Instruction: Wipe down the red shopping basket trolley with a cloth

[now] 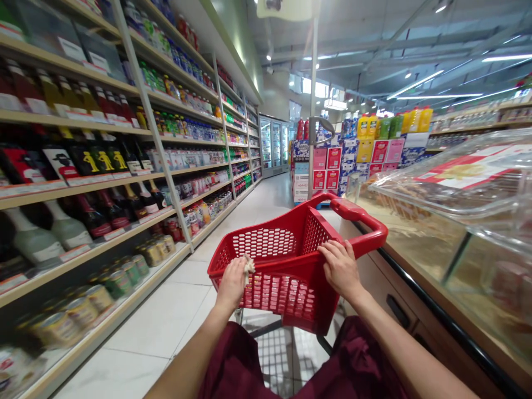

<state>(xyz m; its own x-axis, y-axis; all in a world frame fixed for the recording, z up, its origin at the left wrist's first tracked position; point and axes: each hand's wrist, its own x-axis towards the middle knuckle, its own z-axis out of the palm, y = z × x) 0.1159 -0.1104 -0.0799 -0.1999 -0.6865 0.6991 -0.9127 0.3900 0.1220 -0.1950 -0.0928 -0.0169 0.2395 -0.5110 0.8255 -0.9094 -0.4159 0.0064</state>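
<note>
A red plastic shopping cart (266, 269) with perforated sides stands crosswise in front of me, its handle to the right. My left hand (233, 281) is closed on a crumpled off-white cloth (248, 265), pressed against the cart's near rim toward its left end. Whether the cloth is fabric or tissue is hard to tell. My right hand (339, 266) grips the same near rim close to the handle end, fingers curled over the top edge. The inside of the basket is partly hidden behind its near wall.
Shelves of bottles and cans (100, 216) line the left side. On the right is a display counter (419, 238) with clear covers. Stacked drink cartons (328, 166) stand ahead beside a metal pole (315, 83). Glass-door fridges (274, 144) are farther back, past the tiled floor (166, 310).
</note>
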